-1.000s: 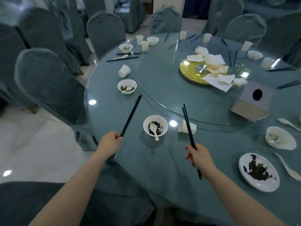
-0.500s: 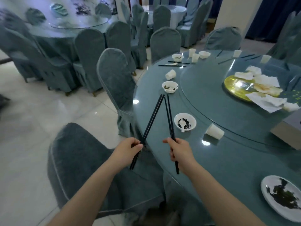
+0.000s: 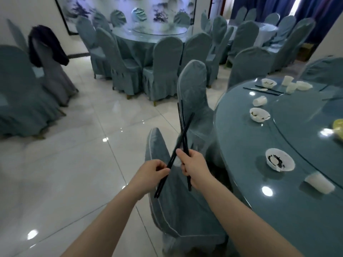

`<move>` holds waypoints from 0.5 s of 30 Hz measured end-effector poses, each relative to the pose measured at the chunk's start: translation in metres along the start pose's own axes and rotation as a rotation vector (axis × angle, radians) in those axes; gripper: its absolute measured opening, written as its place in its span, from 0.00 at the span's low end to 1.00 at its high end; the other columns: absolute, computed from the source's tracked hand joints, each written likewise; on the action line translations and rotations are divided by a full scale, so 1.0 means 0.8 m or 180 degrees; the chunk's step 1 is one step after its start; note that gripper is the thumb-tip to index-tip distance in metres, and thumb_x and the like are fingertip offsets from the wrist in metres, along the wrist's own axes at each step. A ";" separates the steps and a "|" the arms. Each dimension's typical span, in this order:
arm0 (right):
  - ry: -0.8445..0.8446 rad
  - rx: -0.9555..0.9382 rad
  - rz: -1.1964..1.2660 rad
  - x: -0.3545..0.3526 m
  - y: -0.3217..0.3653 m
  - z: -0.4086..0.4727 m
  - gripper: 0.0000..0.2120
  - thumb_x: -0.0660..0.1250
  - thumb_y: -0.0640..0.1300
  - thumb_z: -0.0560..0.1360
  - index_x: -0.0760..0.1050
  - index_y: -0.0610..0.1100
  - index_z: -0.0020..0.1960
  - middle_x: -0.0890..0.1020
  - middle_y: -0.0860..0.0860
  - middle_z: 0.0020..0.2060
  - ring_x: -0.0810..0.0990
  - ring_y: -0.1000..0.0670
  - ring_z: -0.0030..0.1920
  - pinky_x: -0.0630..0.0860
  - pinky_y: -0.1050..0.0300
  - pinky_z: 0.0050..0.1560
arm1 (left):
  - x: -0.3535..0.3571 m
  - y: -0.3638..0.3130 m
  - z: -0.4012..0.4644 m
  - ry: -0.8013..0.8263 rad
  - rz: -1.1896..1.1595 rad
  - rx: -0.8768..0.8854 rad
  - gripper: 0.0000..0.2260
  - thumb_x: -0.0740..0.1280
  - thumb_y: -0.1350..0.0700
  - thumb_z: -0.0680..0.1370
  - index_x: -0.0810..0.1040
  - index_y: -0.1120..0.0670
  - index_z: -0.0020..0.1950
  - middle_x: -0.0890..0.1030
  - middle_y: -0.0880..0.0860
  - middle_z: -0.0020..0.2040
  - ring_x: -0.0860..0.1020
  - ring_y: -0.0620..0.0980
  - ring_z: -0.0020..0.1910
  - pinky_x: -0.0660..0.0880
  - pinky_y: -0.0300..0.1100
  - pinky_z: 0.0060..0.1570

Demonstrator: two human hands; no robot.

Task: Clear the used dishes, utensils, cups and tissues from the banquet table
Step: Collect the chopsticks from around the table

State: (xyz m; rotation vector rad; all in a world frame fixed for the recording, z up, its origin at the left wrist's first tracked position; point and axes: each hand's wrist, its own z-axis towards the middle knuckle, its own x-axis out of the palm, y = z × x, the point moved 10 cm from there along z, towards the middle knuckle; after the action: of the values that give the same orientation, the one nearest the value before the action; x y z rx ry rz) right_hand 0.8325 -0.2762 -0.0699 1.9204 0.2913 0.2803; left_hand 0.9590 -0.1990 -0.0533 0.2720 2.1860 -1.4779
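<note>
My left hand (image 3: pixel 151 174) grips a pair of black chopsticks (image 3: pixel 187 125) that slant up to the right. A second pair of black chopsticks (image 3: pixel 180 115) stands nearly upright in my right hand (image 3: pixel 194 166). The two pairs cross just above my hands, over a covered chair (image 3: pixel 167 201), left of the banquet table (image 3: pixel 259 210). On the table lie a dirty white bowl (image 3: pixel 280 162), a tipped white cup (image 3: pixel 319 183), another dirty bowl (image 3: pixel 259 115), a second tipped cup (image 3: pixel 259 101) and, farther back, chopsticks (image 3: pixel 263 91), cups and bowls.
A second covered chair (image 3: pixel 193 84) stands at the table's left edge. Shiny tiled floor (image 3: pixel 74 154) spreads to the left. Other round tables ringed by covered chairs (image 3: pixel 148 36) fill the back. A dark coat (image 3: pixel 46 45) hangs over a chair at far left.
The view has swung left, away from the table toward the floor. My hands have come together with the chopsticks, so the two pairs now cross over the chair.
</note>
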 end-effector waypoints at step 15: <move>0.0971 0.0098 -0.1230 0.331 -0.010 0.082 0.08 0.65 0.48 0.76 0.77 0.42 0.47 0.86 0.50 0.37 0.66 0.54 0.23 0.62 0.64 0.22 | -0.293 0.173 0.048 -0.0674 -0.1078 -0.0217 0.13 0.67 0.52 0.78 0.75 0.51 0.62 0.79 0.44 0.52 0.78 0.44 0.54 0.73 0.39 0.55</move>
State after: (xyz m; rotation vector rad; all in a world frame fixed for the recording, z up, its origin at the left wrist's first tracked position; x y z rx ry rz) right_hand 1.1027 -0.2427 -0.0855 1.8034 0.8615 0.3096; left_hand 1.2300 -0.1552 -0.0620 -0.2803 2.1769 -1.5201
